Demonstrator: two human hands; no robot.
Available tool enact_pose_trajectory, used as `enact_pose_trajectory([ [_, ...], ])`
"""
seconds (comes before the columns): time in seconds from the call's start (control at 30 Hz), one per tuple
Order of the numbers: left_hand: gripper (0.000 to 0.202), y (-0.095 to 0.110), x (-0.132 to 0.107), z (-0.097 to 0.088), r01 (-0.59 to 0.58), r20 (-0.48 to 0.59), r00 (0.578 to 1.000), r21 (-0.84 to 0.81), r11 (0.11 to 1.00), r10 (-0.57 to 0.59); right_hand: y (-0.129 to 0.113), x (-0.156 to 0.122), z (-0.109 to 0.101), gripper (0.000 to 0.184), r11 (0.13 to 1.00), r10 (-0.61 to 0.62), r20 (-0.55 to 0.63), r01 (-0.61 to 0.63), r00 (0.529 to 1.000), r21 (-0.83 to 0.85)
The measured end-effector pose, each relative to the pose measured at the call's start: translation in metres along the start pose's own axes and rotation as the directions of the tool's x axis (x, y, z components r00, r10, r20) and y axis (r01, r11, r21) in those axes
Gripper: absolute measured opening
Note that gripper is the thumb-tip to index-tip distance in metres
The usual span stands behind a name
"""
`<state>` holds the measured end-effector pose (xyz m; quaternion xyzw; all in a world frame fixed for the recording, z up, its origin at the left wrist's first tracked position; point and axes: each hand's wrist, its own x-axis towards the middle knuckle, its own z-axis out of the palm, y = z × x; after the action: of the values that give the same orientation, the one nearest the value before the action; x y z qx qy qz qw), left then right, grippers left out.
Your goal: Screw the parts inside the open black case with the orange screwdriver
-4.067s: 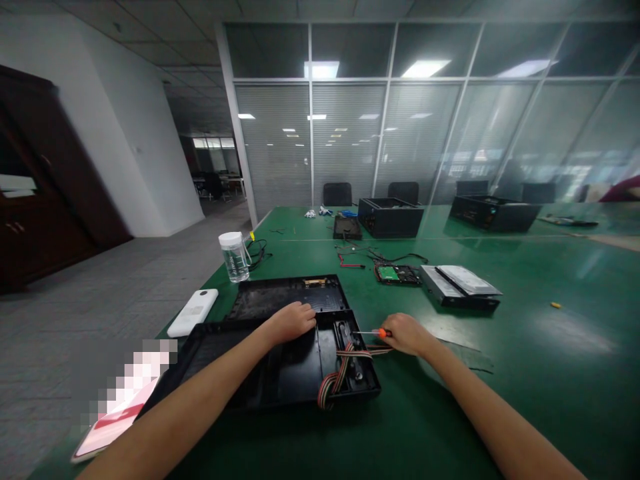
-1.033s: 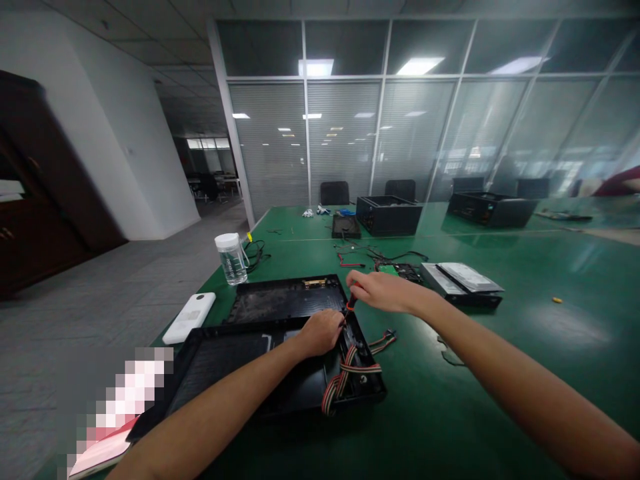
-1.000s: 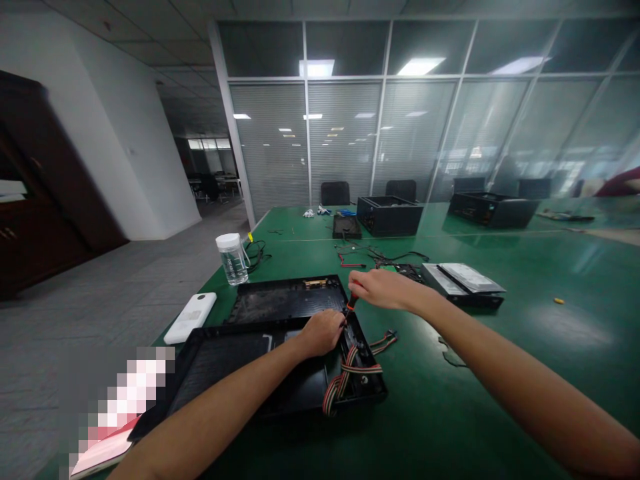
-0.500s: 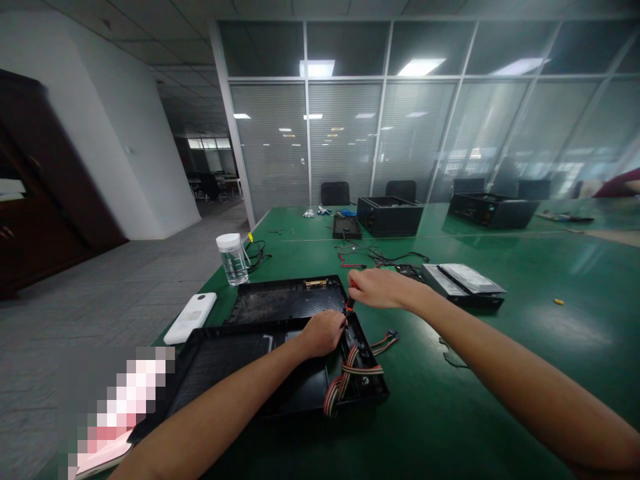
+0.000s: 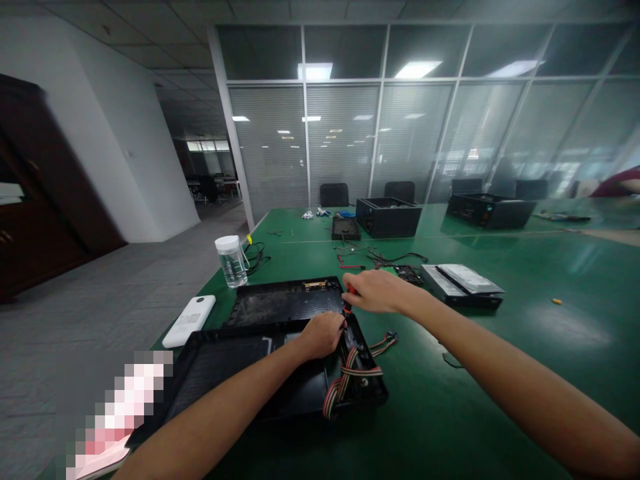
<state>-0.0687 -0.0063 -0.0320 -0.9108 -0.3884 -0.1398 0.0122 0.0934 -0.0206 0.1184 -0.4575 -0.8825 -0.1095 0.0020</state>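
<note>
A black plastic case panel [image 5: 235, 373] lies flat on the green table [image 5: 500, 373] in front of me. My left hand [image 5: 323, 333] rests closed on its far right part, fingers curled by the tool's tip. My right hand [image 5: 377, 291] is closed round a red-handled screwdriver [image 5: 349, 300] held upright, tip down into the panel next to the left hand. A bundle of striped ribbon wires [image 5: 350, 373] crosses the panel's right end. A second black panel [image 5: 285, 301] lies just behind.
A white device [image 5: 189, 321] and a clear lidded cup [image 5: 231, 261] stand at the left edge. Behind the hands lie a circuit board with cables [image 5: 400, 270] and a flat metal drive [image 5: 463, 285]. Open black computer cases [image 5: 389, 217] sit farther back. A pixelated patch covers the lower left.
Since four seconds ago my right hand lifted the screwdriver from the panel's right side to stand upright at its far edge; the left hand shifted right beside it. Over the last second, almost still.
</note>
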Motion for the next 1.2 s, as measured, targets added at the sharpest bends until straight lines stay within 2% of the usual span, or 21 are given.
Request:
enact_pose_trajectory([
  [0.1, 0.010, 0.000, 0.000, 0.000, 0.000, -0.005, 1.000, -0.005, 1.000, 0.000, 0.000, -0.001, 0.000, 0.048, 1.000, 0.007, 0.002, -0.007, 1.000, -0.014],
  [0.2, 0.009, 0.001, 0.000, -0.001, 0.004, 0.001, 1.000, -0.002, 1.000, -0.004, 0.003, 0.000, 0.002, 0.038, 1.000, -0.025, -0.001, 0.025, 1.000, 0.006],
  [0.33, 0.010, 0.001, -0.001, -0.003, 0.004, -0.002, 1.000, 0.003, 1.000, -0.004, 0.009, 0.001, 0.006, 0.044, 0.999, 0.033, 0.004, -0.033, 0.999, -0.027],
  [0.5, 0.010, 0.001, -0.001, -0.002, -0.004, -0.017, 1.000, 0.011, 1.000, 0.004, 0.018, -0.005, 0.011, 0.038, 0.992, -0.016, -0.042, 0.021, 0.999, 0.120],
  [0.57, 0.010, 0.001, -0.001, -0.002, -0.002, -0.023, 1.000, 0.013, 1.000, 0.002, 0.025, -0.010, 0.016, 0.043, 0.988, 0.010, -0.092, 0.005, 0.996, 0.157],
  [0.63, 0.010, 0.001, -0.001, -0.003, -0.001, -0.026, 1.000, 0.006, 1.000, 0.001, 0.038, -0.017, 0.029, 0.046, 0.958, 0.052, -0.139, -0.010, 0.989, 0.288],
  [0.67, 0.011, 0.001, -0.001, -0.003, -0.002, -0.028, 1.000, -0.002, 1.000, 0.002, 0.047, -0.020, 0.039, 0.046, 0.908, 0.076, -0.145, -0.009, 0.987, 0.418],
  [0.7, 0.012, 0.001, -0.002, -0.004, -0.006, -0.030, 1.000, -0.013, 1.000, 0.005, 0.056, -0.024, 0.053, 0.045, 0.817, 0.099, -0.136, -0.002, 0.986, 0.577],
  [0.73, 0.012, 0.001, -0.002, -0.005, -0.014, -0.032, 0.999, -0.024, 1.000, 0.013, 0.066, -0.028, 0.069, 0.044, 0.669, 0.141, -0.102, -0.019, 0.985, 0.743],
  [0.77, 0.013, 0.000, -0.003, -0.006, -0.024, -0.032, 0.999, -0.033, 0.999, 0.023, 0.076, -0.032, 0.086, 0.043, 0.485, 0.215, -0.081, -0.034, 0.973, 0.874],
  [0.8, 0.014, 0.000, -0.003, -0.006, -0.036, -0.032, 0.999, -0.040, 0.999, 0.035, 0.085, -0.036, 0.104, 0.042, 0.299, 0.309, -0.078, -0.019, 0.948, 0.954],
  [0.83, 0.014, 0.000, -0.004, -0.007, -0.049, -0.032, 0.998, -0.045, 0.998, 0.047, 0.094, -0.039, 0.121, 0.040, 0.137, 0.425, -0.079, 0.022, 0.902, 0.990],
  [0.9, 0.014, -0.001, -0.004, -0.007, -0.068, -0.040, 0.997, -0.060, 0.996, 0.066, 0.107, -0.044, 0.149, 0.034, -0.071, 0.563, -0.052, 0.112, 0.825, 0.991],
  [0.97, 0.013, -0.002, -0.004, -0.009, -0.085, -0.057, 0.995, -0.108, 0.991, 0.080, 0.113, -0.046, 0.165, 0.029, -0.172, 0.607, -0.036, 0.176, 0.794, 0.969],
  [1.1, 0.012, -0.009, -0.003, -0.027, -0.096, -0.075, 0.994, -0.297, 0.950, 0.077, 0.109, -0.045, 0.169, 0.029, -0.237, 0.586, -0.041, 0.220, 0.809, 0.946],
  [1.17, 0.013, -0.015, -0.003, -0.042, -0.029, 0.026, 0.999, -0.407, 0.913, 0.043, 0.100, -0.044, 0.166, 0.031, -0.205, 0.582, -0.063, 0.221, 0.811, 0.953],
  [1.2, 0.012, -0.019, -0.004, -0.050, 0.041, 0.139, 0.990, -0.459, 0.888, 0.026, 0.094, -0.045, 0.165, 0.031, -0.175, 0.573, -0.076, 0.212, 0.816, 0.962],
])
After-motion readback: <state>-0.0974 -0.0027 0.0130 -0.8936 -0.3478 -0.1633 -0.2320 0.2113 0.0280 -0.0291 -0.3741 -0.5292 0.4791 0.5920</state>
